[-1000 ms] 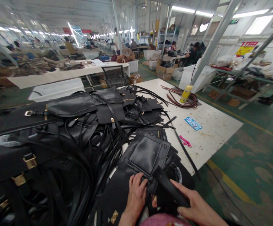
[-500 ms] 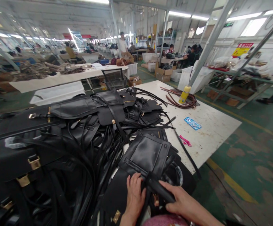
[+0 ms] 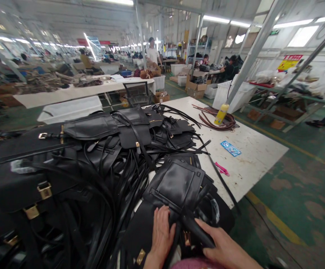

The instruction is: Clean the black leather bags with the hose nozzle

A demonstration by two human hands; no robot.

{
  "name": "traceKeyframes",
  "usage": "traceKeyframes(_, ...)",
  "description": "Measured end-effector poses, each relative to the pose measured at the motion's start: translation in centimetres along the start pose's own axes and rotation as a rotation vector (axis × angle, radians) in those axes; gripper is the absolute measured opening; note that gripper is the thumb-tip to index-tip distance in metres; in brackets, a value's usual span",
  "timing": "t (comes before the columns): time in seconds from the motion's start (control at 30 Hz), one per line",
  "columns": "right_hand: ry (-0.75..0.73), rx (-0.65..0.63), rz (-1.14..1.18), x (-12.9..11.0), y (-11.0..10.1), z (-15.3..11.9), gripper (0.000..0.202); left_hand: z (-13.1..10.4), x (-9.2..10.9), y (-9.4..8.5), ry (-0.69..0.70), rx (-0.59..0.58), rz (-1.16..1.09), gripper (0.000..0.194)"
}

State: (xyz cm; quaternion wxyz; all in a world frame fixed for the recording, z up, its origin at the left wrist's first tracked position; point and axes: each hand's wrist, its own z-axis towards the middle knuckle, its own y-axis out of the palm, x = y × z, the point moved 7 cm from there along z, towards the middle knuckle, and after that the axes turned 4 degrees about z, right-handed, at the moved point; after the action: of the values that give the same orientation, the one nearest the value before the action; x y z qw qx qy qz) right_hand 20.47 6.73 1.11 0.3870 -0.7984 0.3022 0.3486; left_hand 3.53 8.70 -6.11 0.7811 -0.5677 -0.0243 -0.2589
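"What have those hands got?"

"The right hand (image 3: 220, 243) is clamped round a thick black strap (image 3: 195, 227). The left hand (image 3: 161, 235) lies loosely spread on a black bag (image 3: 141, 222) just beside it."

"Whereabouts?"

"Near side of the white bench (image 3: 256, 157), by the heaped straps (image 3: 123, 175). A pink tool (image 3: 222, 169) and yellow bottle (image 3: 221, 114) sit farther off."

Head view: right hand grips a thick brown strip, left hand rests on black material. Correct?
Colour is wrong: the head view shows the right hand gripping a thick black strip, not a brown one. The left hand does rest on black material.
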Motion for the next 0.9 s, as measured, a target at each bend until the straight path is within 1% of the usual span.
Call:
traceKeyframes(0.07,-0.004,0.044,-0.024,0.0,0.2,0.3,0.073,0.1,-0.1,-0.1,-0.002,0.004,-0.012,0.038)
traceKeyframes(0.13,-0.019,0.065,-0.009,-0.5,0.4,1.0,0.071,0.3,0.1,-0.5,-0.026,0.006,-0.061,0.036)
traceKeyframes(0.2,-0.046,0.084,0.052,-1.1,0.3,1.7,0.068,0.2,0.5,-1.1,-0.1,-0.001,-0.177,0.031)
traceKeyframes(0.27,-0.069,0.132,0.129,-1.5,-0.5,1.9,0.067,-0.3,1.2,-1.1,-0.219,-0.06,-0.374,0.025)
traceKeyframes(0.3,-0.075,0.162,0.164,-1.4,-1.1,1.9,0.067,-0.8,1.8,-0.4,-0.287,-0.138,-0.507,0.02)
traceKeyframes(0.37,-0.069,0.203,0.224,-0.7,-2.3,1.6,0.066,-2.3,3.5,2.0,-0.444,-0.396,-0.833,0.016)
traceKeyframes(0.4,-0.058,0.214,0.252,-0.2,-2.8,1.4,0.066,-3.3,4.5,3.4,-0.539,-0.533,-1.002,0.02)
traceKeyframes(0.43,-0.044,0.217,0.281,0.5,-3.1,1.1,0.066,-4.3,5.2,4.5,-0.652,-0.639,-1.16,0.027)
traceKeyframes(0.47,-0.029,0.216,0.309,1.2,-3.4,0.9,0.067,-5.2,5.7,5.5,-0.773,-0.698,-1.301,0.036)
traceKeyframes(0.5,-0.015,0.209,0.333,1.8,-3.6,0.7,0.067,-5.8,5.9,6.1,-0.891,-0.711,-1.421,0.045)
traceKeyframes(0.53,-0.005,0.198,0.349,2.4,-3.6,0.6,0.068,-6.3,5.9,6.5,-0.995,-0.684,-1.518,0.05)
traceKeyframes(0.57,0.002,0.182,0.357,2.8,-3.7,0.4,0.068,-6.5,5.7,6.6,-1.083,-0.631,-1.6,0.053)
traceKeyframes(0.63,0.0,0.152,0.354,3.3,-3.6,0.1,0.07,-6.7,5.3,6.3,-1.213,-0.492,-1.736,0.056)
traceKeyframes(0.67,-0.005,0.135,0.353,3.4,-3.6,0.0,0.07,-6.6,5.1,5.9,-1.264,-0.406,-1.792,0.055)
traceKeyframes(0.7,-0.01,0.113,0.357,3.3,-3.5,-0.2,0.071,-6.5,4.9,5.5,-1.323,-0.306,-1.839,0.049)
traceKeyframes(0.8,-0.02,0.027,0.375,2.5,-3.2,-0.4,0.073,-6.0,4.5,4.9,-1.545,0.003,-1.957,0.02)
traceKeyframes(0.83,-0.021,-0.014,0.38,2.1,-3.1,-0.5,0.073,-5.6,4.6,5.0,-1.615,0.096,-1.997,0.014)
traceKeyframes(0.9,-0.01,-0.107,0.385,1.3,-2.9,-0.6,0.073,-4.6,5.1,5.5,-1.698,0.251,-2.083,0.007)
